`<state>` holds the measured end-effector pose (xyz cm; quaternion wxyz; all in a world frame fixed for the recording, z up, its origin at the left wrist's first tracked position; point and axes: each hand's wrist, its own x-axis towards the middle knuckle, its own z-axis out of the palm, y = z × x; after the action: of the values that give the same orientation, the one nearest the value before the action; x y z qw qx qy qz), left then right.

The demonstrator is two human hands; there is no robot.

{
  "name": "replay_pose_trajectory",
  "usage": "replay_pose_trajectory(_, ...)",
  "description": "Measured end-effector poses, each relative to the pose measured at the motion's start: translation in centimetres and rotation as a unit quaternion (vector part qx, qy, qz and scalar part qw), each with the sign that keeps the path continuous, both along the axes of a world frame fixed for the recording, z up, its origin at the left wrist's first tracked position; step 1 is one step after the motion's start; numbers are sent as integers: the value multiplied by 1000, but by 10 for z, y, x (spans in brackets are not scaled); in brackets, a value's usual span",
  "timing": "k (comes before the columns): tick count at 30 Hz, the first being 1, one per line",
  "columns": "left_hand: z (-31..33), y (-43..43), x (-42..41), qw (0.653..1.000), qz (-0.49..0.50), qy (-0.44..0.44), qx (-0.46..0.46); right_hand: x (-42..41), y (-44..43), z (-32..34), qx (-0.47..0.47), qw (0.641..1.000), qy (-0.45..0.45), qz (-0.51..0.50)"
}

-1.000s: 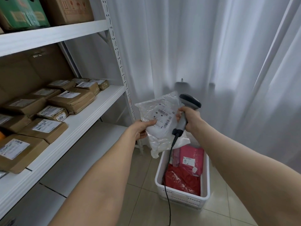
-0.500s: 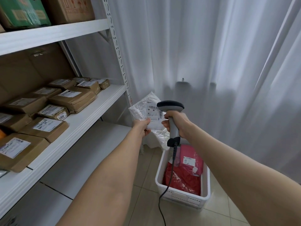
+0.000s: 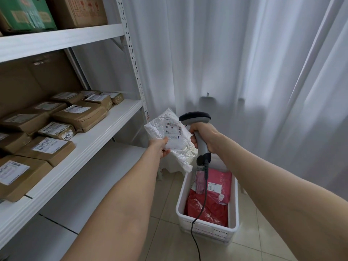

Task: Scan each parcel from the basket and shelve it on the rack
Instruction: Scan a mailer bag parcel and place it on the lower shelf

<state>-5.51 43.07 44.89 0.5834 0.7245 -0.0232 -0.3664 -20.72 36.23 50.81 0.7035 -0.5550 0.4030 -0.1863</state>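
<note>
My left hand [image 3: 160, 147] pinches the lower edge of a clear plastic parcel [image 3: 170, 136] with a white barcode label facing up. My right hand [image 3: 204, 136] grips the handle of a grey corded barcode scanner [image 3: 195, 120], whose head hangs just right of the label and points at it. Below on the floor stands the white basket [image 3: 234, 213], holding a pink parcel [image 3: 218, 182] and a red parcel [image 3: 207, 208]. The white rack [image 3: 98, 134] stands at the left, its middle shelf lined with brown labelled parcels [image 3: 79, 115].
Green and brown cartons [image 3: 75, 11] stand on the rack's upper shelf. A bare lower shelf [image 3: 90, 185] runs under the middle one. White curtains [image 3: 244, 72] hang behind the basket. The scanner cable [image 3: 194, 232] trails down across the basket to the tiled floor.
The parcel has turned and shifted left so its label faces up. The scanner has swung from behind the parcel to upright beside it, head aimed at the label.
</note>
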Motion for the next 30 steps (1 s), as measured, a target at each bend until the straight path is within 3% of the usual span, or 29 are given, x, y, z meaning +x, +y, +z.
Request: replay_pose_trajectory(30,18,29,49,1000,-20,-1,-19,41,29,36,-16,999,0,28)
